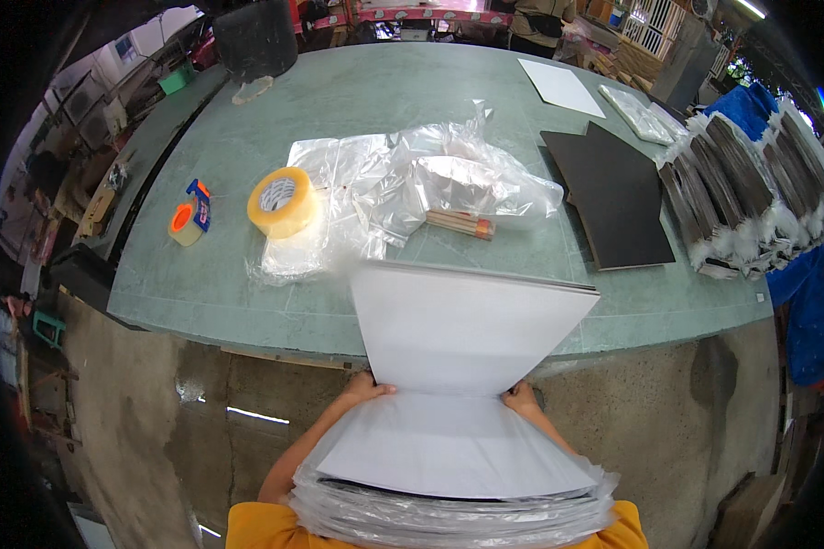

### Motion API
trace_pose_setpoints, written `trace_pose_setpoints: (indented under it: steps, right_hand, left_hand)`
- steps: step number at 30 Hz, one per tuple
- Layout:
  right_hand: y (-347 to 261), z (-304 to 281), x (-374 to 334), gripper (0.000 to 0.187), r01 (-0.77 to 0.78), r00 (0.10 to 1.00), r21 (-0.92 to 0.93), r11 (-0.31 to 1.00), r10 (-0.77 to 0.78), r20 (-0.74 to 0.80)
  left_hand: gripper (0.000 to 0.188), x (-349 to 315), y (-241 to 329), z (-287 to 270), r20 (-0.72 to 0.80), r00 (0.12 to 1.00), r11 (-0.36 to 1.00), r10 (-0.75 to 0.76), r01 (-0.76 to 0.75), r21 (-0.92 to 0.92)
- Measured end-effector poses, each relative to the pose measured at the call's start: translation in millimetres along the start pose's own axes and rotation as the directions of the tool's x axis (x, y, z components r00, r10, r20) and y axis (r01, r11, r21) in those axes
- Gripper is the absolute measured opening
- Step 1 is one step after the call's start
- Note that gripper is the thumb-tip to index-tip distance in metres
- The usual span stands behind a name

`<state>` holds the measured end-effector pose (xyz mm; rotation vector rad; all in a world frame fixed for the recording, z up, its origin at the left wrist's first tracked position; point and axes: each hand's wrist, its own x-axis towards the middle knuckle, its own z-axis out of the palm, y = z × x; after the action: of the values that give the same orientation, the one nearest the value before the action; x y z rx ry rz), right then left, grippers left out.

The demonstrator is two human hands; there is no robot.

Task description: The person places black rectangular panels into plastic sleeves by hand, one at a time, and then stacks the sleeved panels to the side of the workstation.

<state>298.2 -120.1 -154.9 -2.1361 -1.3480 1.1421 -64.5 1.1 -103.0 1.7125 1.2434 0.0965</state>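
Observation:
A white board (474,331) stands tilted up at the table's near edge, with thin dark layers along its top edge. Below it, a second white panel (449,444) slopes towards my body, on top of a plastic-wrapped stack (458,520) held against my front. The two white faces meet in a narrow line between my hands. At the left end of that line, my left hand (368,388) is closed round the edge, thumb on the white face. My right hand (522,399) grips the opposite edge; its fingers are partly hidden. Whether the two faces are joined, I cannot tell.
On the green table (339,82) lie a big tape roll (280,203), a tape dispenser (190,215), crumpled clear plastic bags (357,183), a bundle of wooden sticks (462,224) and dark boards (618,201). Wrapped dark panels (742,188) are stacked at right. A black bucket (254,41) stands far left.

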Motion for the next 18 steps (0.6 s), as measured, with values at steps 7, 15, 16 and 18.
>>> trace_pose_setpoints:
  steps: [7, 15, 16, 18]
  right_hand:
    - [-62.0, -38.8, -67.1, 0.029, 0.034, 0.99, 0.008, 0.999, -0.034, 0.136]
    - [-196.2, -174.9, -122.6, 0.048, 0.253, 0.663, 0.435, 0.864, -0.482, 0.573]
    - [-212.2, -171.2, -126.9, 0.055, 0.34, 0.299, 0.65, 0.679, -0.734, 0.61]
    - [-209.5, -131.6, -118.9, 0.06, 0.426, 0.316, 0.454, 0.782, -0.599, 0.735]
  left_hand:
    - [0.07, -36.1, 20.3, 0.2, 0.123, 0.992, 0.998, 0.001, -0.009, 0.061]
    - [0.04, -129.3, 187.2, -139.5, 0.258, 0.959, 0.991, 0.121, -0.1, -0.094]
    - [0.04, -136.4, 197.5, -133.5, 0.481, 0.759, 0.897, 0.438, -0.339, -0.282]
    - [0.044, -121.8, 206.7, -106.4, 0.639, 0.404, 0.752, 0.655, -0.436, -0.495]
